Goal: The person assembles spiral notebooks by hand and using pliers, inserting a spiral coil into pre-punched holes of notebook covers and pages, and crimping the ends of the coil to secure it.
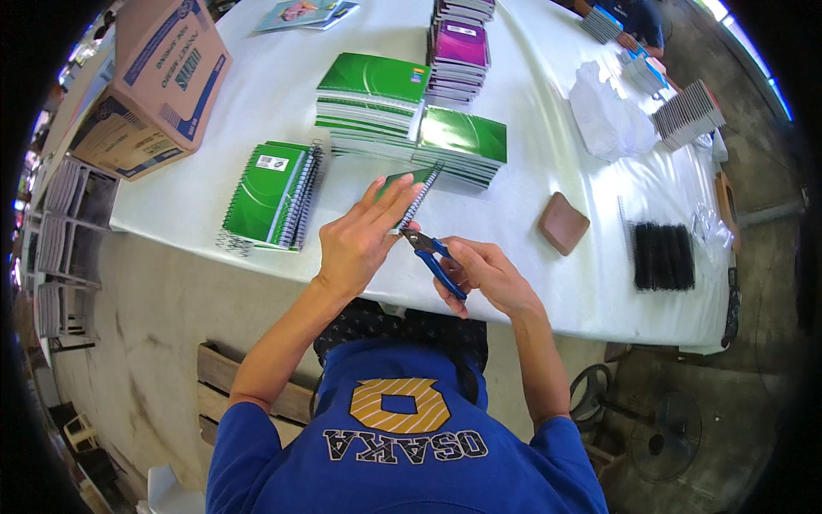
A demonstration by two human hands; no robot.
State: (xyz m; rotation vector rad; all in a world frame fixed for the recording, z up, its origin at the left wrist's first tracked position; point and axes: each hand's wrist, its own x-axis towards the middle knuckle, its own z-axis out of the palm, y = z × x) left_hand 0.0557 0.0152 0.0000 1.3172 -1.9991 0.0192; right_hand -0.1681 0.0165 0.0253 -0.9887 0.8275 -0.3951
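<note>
Operating from a distance through the head view, I have both hands working above the near edge of the table (531, 295). My left hand (355, 244) is gripping a small green notebook (425, 175), its fingers laid across the cover. The notebook is held at a slant, with its wire coil (419, 201) running along the right side and its lower end toward the right hand.

My right hand (492, 274) is closed around the blue-handled pliers (427, 255). The handles stand spread apart, and the tips sit at the lower end of the coil; I cannot tell whether they are clamped on the wire.

Locate the surrounding items as follows. To the left of the left hand lies a pile of coil-bound notebooks (267, 193), green covers up, with wire ends projecting at the near corner. Just beyond the held notebook stand a taller green stack (374, 77) and, to its right, a lower green stack (463, 135). Purple notebooks (460, 43) are piled behind these. An open cardboard box (175, 77) stands at the far left. To the right of the pliers I find a brown block (563, 224) and, farther right, a bundle of black coils (664, 257). A white plastic bag (608, 116) lies beyond the block.
</note>
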